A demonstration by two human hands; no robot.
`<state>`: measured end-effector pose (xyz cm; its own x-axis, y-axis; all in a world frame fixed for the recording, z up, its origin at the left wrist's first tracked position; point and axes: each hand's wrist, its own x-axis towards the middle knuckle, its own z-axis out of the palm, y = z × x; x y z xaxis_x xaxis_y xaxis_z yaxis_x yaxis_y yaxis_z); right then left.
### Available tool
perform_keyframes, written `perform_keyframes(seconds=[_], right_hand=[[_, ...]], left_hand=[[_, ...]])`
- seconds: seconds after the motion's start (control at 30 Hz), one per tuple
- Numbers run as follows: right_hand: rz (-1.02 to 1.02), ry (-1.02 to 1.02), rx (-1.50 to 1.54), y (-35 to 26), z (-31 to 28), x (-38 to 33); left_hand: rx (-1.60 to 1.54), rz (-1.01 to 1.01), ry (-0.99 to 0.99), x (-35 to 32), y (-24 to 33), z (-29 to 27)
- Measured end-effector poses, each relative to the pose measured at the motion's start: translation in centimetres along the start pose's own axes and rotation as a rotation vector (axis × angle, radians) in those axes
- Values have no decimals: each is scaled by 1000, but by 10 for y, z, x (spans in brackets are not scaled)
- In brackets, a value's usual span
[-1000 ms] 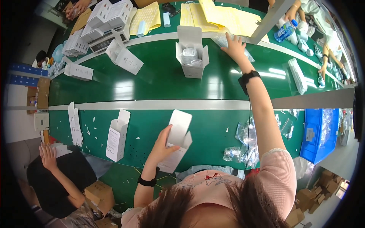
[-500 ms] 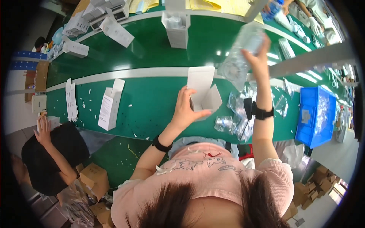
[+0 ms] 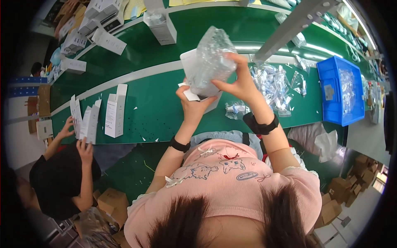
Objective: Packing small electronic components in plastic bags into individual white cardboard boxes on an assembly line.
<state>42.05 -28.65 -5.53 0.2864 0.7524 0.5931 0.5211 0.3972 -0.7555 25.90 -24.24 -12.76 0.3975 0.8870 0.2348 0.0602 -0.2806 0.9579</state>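
My left hand (image 3: 195, 102) is closed round a white carton (image 3: 213, 105) standing on the green bench, its top flaps raised. In my right hand (image 3: 242, 80) is a clear bubble-wrap bundle (image 3: 216, 53), held over the carton's mouth. The bundle's lower end is at the opening, and I cannot tell how far inside it sits. What the wrap encloses is too blurred to name. Close to my right forearm lies a pile of clear plastic bags (image 3: 271, 87) with small parts in them, and a smaller bag (image 3: 237, 108) rests beside the carton.
A blue bin (image 3: 331, 91) holding clear bags stands at the bench's right end. Left, a white carton (image 3: 115, 113) stands with its flap up, and a co-worker's hands (image 3: 85, 151) hold another carton (image 3: 89, 124). A metal post (image 3: 289, 31) slants across the upper right.
My right hand has brought the bubble-wrap bundle left, over the carton. The carton has turned in my left hand. The co-worker's hands have reached a carton. The view has shifted.
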Motion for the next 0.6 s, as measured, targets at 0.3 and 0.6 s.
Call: perform_keyframes(seconds=[0.3,0.6], right_hand=[[111,-52,-32,-27,-3,-17],[372,-130,-634,-40,16,-44]], left_hand=[[-14,190,-4,-17,-5,0],[194,375,8,-29,5,35]])
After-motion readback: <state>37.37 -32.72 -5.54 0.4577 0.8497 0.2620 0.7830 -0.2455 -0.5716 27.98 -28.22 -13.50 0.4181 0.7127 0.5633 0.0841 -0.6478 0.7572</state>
